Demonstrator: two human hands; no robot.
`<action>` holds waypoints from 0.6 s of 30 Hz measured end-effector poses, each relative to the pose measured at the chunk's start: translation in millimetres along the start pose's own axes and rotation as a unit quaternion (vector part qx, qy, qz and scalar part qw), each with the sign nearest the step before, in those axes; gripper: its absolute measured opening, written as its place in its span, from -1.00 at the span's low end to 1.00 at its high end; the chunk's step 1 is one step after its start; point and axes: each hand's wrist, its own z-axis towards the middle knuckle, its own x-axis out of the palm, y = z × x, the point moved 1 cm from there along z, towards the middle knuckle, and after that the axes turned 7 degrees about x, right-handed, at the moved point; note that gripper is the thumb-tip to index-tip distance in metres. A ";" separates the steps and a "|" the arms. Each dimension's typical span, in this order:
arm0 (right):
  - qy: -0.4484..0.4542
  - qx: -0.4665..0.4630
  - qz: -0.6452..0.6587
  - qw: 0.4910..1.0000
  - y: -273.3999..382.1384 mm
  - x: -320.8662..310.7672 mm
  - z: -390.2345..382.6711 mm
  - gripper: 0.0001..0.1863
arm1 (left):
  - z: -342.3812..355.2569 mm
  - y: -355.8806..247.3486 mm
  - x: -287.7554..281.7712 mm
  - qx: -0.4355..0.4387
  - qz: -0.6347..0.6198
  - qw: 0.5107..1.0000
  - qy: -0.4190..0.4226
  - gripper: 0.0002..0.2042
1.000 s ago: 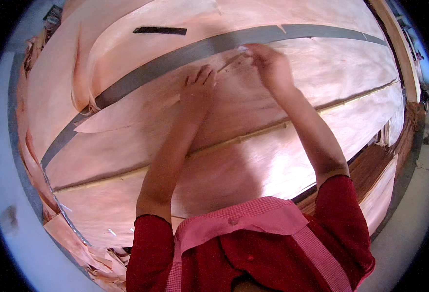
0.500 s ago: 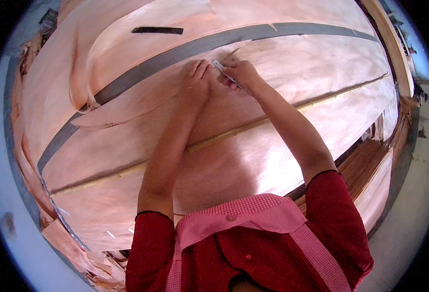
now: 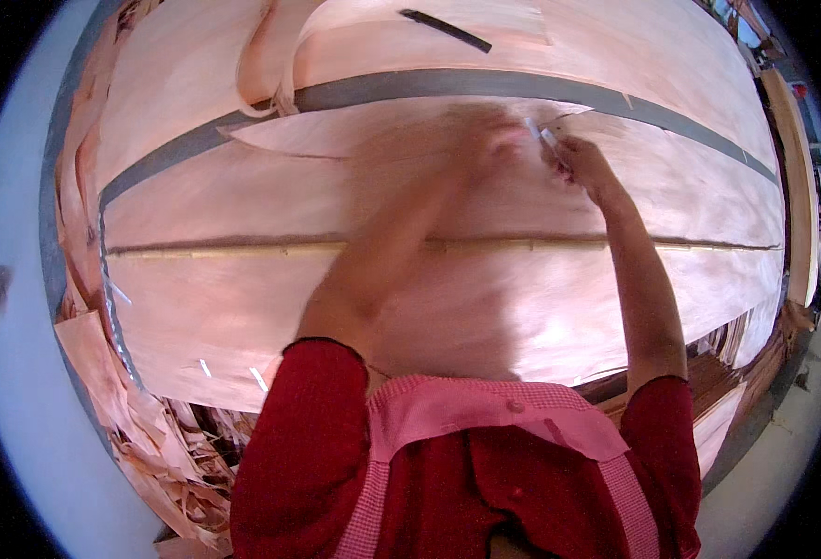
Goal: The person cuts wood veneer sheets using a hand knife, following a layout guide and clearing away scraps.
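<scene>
A large sheet of pale pinkish wood veneer [image 3: 271, 200] lies under both my hands. My right hand [image 3: 576, 160] is closed around a slim, light-coloured blade-like tool [image 3: 548, 138], whose tip points up and left over the sheet. Motion smears my left hand [image 3: 499, 132], which is beside that tip, close to the veneer. A small whitish strip [image 3: 531, 128] shows between the two hands; I cannot tell whether the left fingers hold it. Just right of it, a dark slit or edge runs along the sheet's far part.
Beyond the sheet curves a grey band [image 3: 401, 86], with more veneer and a short black strip [image 3: 446, 31] past it. A thin yellowish stick [image 3: 513, 245] crosses the near part. Torn veneer scraps [image 3: 173, 456] pile at the lower left; a pale board [image 3: 794, 186] stands far right.
The view has turned, shifting the sheet and black strip in the picture. My left hand, earlier resting flat on the veneer, is now blurred by motion. My right hand keeps the tool.
</scene>
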 end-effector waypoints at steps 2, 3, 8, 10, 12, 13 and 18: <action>-0.003 0.014 0.136 0.991 -31.7 10.1 3.7 -0.77 | -34.1 12.5 -23.9 -0.058 0.002 0.998 -0.034 -0.65; -0.050 -0.038 0.045 0.997 -49.6 9.1 11.3 -0.79 | -51.8 15.3 -36.8 -0.071 0.093 0.993 -0.032 -0.65; 0.032 0.000 0.175 0.984 43.1 95.0 -38.0 -0.78 | -132.1 22.3 -77.9 -0.082 0.269 0.959 -0.019 -0.63; 0.113 -0.003 0.163 0.980 62.5 129.7 -44.0 -0.78 | -134.2 19.6 -78.8 -0.095 0.267 0.959 -0.006 -0.62; 0.129 0.002 0.205 0.970 72.8 160.8 -42.0 -0.78 | -133.9 17.3 -79.1 -0.098 0.253 0.962 -0.001 -0.61; 0.136 0.025 0.231 0.963 72.5 173.2 -37.5 -0.79 | -133.3 16.6 -79.9 -0.093 0.242 0.966 -0.004 -0.61; 0.028 -0.249 -0.072 0.966 68.4 194.1 -21.1 -0.80 | -128.4 6.8 -85.9 -0.088 0.229 0.969 -0.009 -0.60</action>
